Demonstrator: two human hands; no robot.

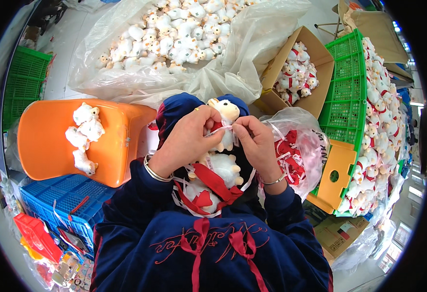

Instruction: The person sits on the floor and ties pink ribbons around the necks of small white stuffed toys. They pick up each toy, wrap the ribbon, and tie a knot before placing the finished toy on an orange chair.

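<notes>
A small white plush animal (229,113) with a cream head stands upright over my lap, facing up. At its neck is a thin pale ribbon (227,127), with a bit of red cloth beside it. My left hand (193,138) pinches the ribbon from the left, its curled fingers against the toy. From the other side my right hand (257,141) pinches the ribbon between thumb and forefinger. Below them, another white plush toy (225,168) lies in my lap among red cloth pieces (213,184) edged with white ribbons.
Several white plush toys (89,129) lie on an orange chair (43,141) at left, near a blue crate (53,194). Ahead, a plastic sheet (126,85) holds a toy heap. At right are a cardboard box (325,63), a bag of red cloths (310,141) and green crates (342,87).
</notes>
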